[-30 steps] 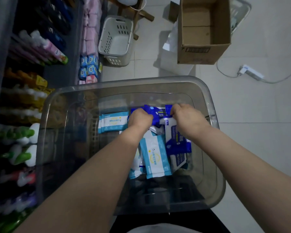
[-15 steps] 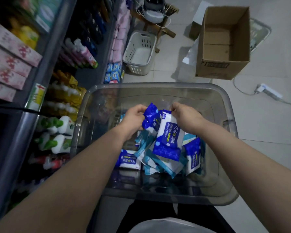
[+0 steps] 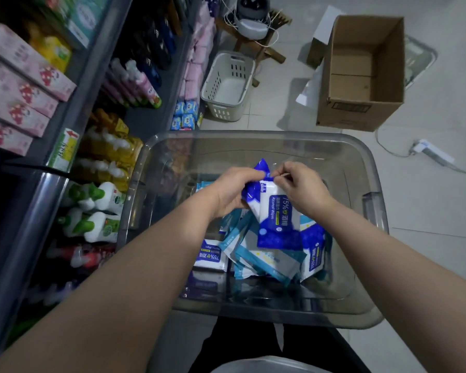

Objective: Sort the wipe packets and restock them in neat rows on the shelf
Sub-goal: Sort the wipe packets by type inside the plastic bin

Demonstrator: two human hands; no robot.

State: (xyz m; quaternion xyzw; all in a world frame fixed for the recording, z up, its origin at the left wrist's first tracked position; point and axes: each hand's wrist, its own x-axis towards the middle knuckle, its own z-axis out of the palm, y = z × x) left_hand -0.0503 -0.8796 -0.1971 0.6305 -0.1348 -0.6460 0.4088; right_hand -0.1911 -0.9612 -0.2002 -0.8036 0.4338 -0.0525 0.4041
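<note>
A clear plastic bin (image 3: pixel 371 211) sits in front of me with several wipe packets in it. My left hand (image 3: pixel 233 192) grips a stack of dark-blue alcohol wipe packets (image 3: pixel 279 222), raised above the pile. My right hand (image 3: pixel 301 188) pinches the top edge of the front packet in that stack. Below lie light-blue packets (image 3: pixel 264 261) and more dark-blue ones (image 3: pixel 210 258), jumbled. The shelf (image 3: pixel 92 84) runs along the left.
The shelf holds pink boxes (image 3: pixel 19 92), yellow bottles (image 3: pixel 111 146) and green-capped bottles (image 3: pixel 97 211). A white basket (image 3: pixel 228 87), an open cardboard box (image 3: pixel 361 74) and a power strip (image 3: pixel 431 153) with cable lie on the tiled floor beyond the bin.
Both hands lifted dark-blue packets up out of the pile and brought them together. The view tilted up, bringing more of the shelf into sight.
</note>
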